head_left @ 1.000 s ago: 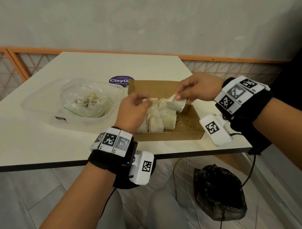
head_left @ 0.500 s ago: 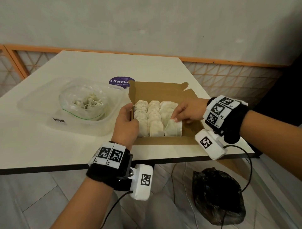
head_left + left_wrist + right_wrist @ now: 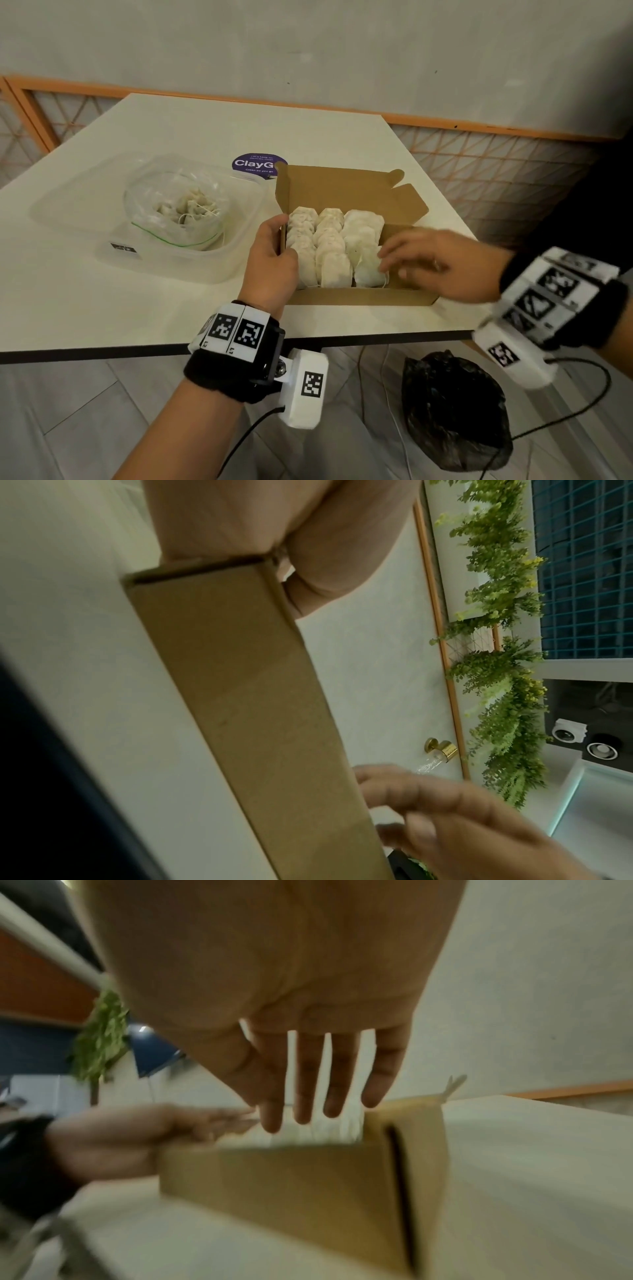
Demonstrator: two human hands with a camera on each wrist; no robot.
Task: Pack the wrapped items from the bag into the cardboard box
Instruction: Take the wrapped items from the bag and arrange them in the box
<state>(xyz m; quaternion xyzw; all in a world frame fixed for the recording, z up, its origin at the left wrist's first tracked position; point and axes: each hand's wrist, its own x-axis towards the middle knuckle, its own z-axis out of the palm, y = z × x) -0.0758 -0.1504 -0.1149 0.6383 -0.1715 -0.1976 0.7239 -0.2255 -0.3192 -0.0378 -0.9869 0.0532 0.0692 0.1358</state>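
Three rows of wrapped items [image 3: 329, 246] fill the left of the cardboard box [image 3: 363, 296]; more wait in the bag [image 3: 178, 209]. The left hand [image 3: 270, 257] grips the box's left wall. The right hand [image 3: 435, 263] hovers, fingers spread and empty.

Pale wrapped items [image 3: 334, 246] are lying in three rows inside the open box [image 3: 359, 296]; more are sitting in the clear bag [image 3: 178, 209].

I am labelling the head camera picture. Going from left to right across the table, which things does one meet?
clear plastic container with the bag of wrapped items inside → left hand gripping the box's left wall → wrapped items in the cardboard box → right hand, fingers straight
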